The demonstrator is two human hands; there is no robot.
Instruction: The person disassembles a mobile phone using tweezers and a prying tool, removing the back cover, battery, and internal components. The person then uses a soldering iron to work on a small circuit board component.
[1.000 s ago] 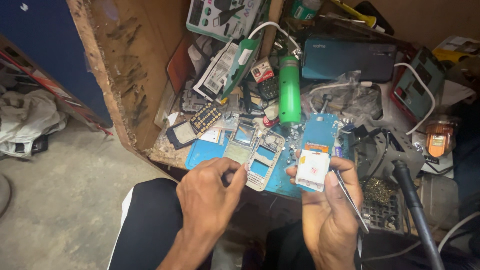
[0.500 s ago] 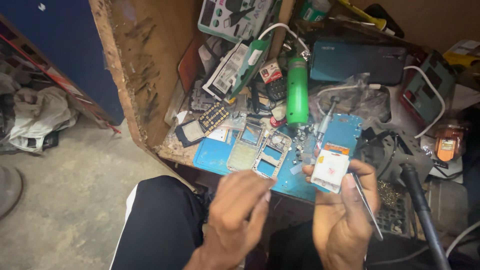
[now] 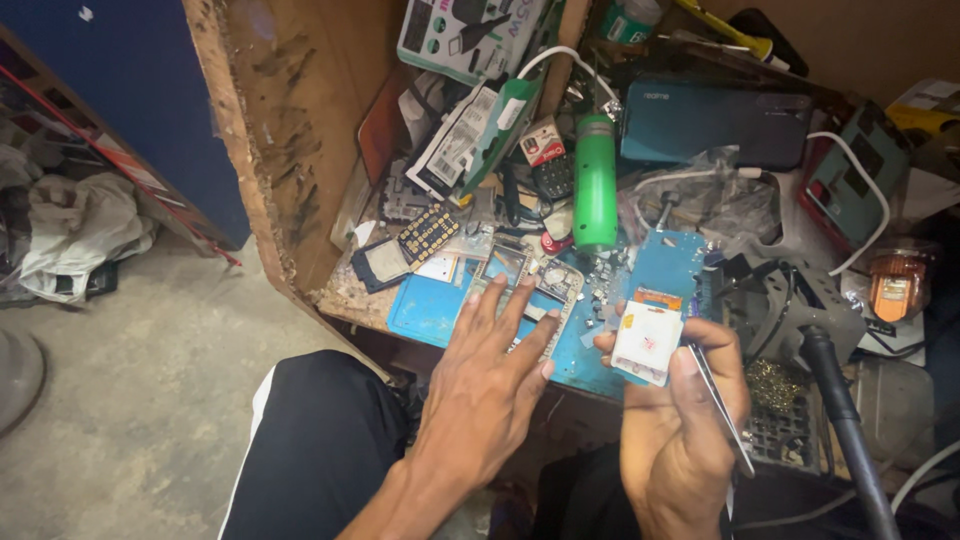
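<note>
1. 2 hands over blue mat [image 3: 430, 310].
2. L hand [image 3: 490, 385]: fingers spread wide, empty, palm down, tips just above phone frame [image 3: 520, 275] on mat.
3. R hand [image 3: 685, 430]: thumb & fingers pinch small white-orange board [image 3: 648, 338], tilted up twd view; tweezers [image 3: 722, 405] tucked alongside, prob parked for reuse.

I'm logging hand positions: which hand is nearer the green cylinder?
Right. The right hand, holding a small white part, sits just below-right of the green cylinder; the left hand is spread farther down-left.
</note>
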